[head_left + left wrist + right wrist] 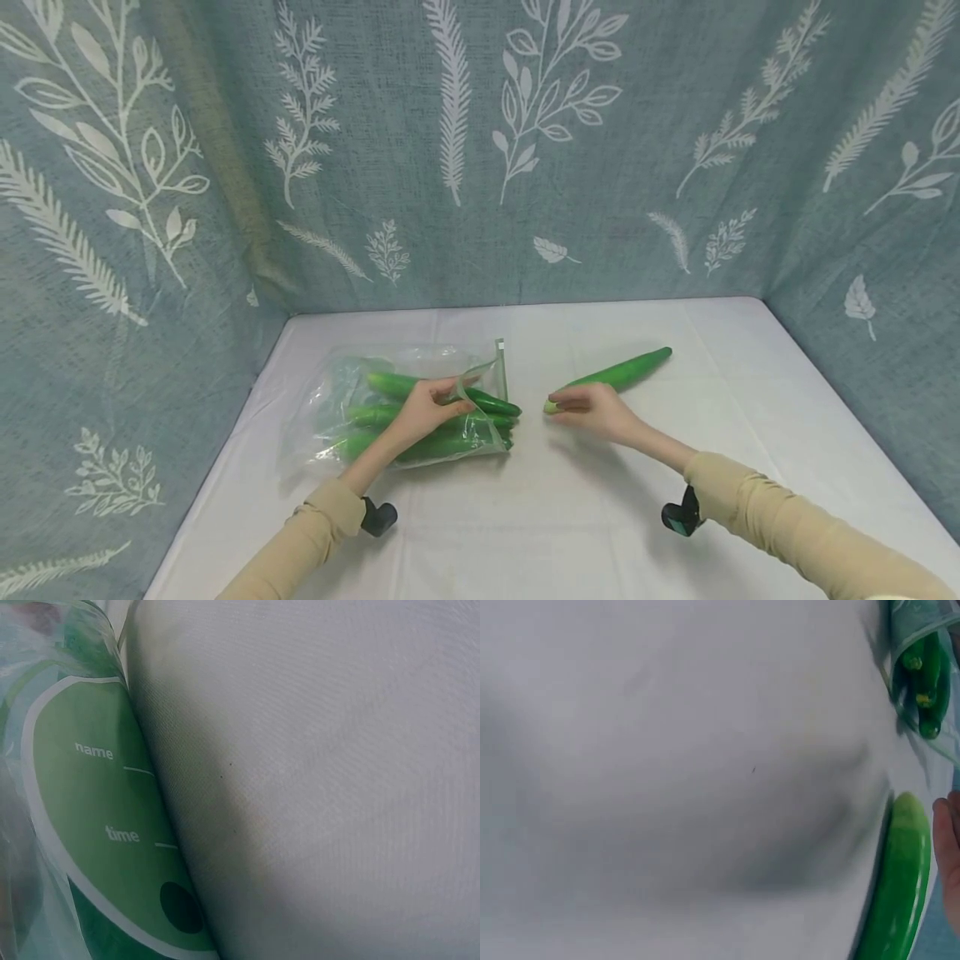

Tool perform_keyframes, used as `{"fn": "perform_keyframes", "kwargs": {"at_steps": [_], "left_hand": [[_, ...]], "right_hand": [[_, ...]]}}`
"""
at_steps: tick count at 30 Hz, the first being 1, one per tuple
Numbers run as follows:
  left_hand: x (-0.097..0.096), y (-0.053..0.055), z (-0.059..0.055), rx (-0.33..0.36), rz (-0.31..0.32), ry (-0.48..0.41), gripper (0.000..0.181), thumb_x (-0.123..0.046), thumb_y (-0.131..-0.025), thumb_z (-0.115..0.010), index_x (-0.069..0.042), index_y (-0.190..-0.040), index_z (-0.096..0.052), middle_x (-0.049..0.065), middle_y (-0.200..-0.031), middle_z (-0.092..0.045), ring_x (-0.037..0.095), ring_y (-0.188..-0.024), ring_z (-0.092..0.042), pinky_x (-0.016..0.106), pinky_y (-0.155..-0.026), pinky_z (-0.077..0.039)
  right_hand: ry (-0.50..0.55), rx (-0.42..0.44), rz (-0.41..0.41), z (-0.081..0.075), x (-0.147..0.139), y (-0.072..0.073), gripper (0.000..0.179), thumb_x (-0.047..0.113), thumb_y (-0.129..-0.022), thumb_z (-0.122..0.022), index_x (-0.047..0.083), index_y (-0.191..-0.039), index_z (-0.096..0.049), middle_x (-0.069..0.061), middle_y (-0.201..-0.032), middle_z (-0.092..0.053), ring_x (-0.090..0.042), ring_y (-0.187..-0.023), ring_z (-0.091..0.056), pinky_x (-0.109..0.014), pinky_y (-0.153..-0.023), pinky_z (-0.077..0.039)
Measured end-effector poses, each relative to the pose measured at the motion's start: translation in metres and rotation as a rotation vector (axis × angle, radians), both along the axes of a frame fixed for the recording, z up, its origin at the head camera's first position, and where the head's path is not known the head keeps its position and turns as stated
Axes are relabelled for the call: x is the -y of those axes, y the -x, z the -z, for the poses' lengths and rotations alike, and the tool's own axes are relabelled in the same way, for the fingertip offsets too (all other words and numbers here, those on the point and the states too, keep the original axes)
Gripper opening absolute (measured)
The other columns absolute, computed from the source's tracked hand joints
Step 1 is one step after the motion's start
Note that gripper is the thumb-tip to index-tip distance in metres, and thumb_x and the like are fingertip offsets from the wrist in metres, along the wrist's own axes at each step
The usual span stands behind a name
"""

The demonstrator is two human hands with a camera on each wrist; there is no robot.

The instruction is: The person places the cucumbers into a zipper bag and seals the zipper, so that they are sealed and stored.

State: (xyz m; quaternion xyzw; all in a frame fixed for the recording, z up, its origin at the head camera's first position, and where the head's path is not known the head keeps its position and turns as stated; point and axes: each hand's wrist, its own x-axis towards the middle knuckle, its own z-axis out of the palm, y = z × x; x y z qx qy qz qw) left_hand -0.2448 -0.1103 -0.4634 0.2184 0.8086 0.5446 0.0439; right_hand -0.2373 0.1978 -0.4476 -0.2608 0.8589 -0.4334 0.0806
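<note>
A clear zip bag [318,442] lies on its side on the left of the table, its mouth facing right. Several green cucumbers [442,448] lie inside, their ends near the mouth. My left hand [427,408] holds the bag by the edge of its mouth, thumb and fingers apart. To the right, a single cucumber [630,371] lies slanted on the cloth. Over its pale near end is my right hand [598,412], fingers loosely bent. In the right wrist view, a small gap separates the fingers [943,840] from this cucumber [900,877].
A white cloth [480,533] covers the table. Blue-green curtains [480,250] with white leaf prints hang behind and at both sides. The bag's green printed label [97,795] reads "name" and "time" in the left wrist view.
</note>
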Motion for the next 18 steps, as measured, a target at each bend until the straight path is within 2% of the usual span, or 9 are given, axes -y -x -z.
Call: {"fn": "perform_keyframes", "kwargs": {"at_steps": [7, 18], "left_hand": [[0.000, 0.000, -0.002, 0.006, -0.004, 0.000, 0.047, -0.019, -0.084, -0.071, -0.001, -0.126, -0.059, 0.016, -0.132, -0.057, 0.035, -0.128, -0.049, 0.051, -0.104, -0.042], [0.000, 0.002, -0.001, 0.023, 0.003, -0.003, 0.046, -0.017, -0.085, -0.071, 0.000, -0.126, -0.059, 0.017, -0.131, -0.058, 0.035, -0.128, -0.049, 0.049, -0.104, -0.043]], "right_hand": [[-0.014, -0.001, -0.008, -0.006, -0.023, 0.003, 0.035, 0.008, -0.086, -0.067, -0.009, -0.117, -0.062, -0.025, -0.117, -0.064, -0.035, -0.106, -0.065, -0.032, -0.089, -0.055], [-0.046, -0.018, 0.103, -0.015, -0.059, 0.018, 0.037, 0.011, -0.086, -0.069, -0.006, -0.118, -0.062, -0.023, -0.118, -0.065, -0.035, -0.107, -0.065, -0.030, -0.086, -0.056]]}}
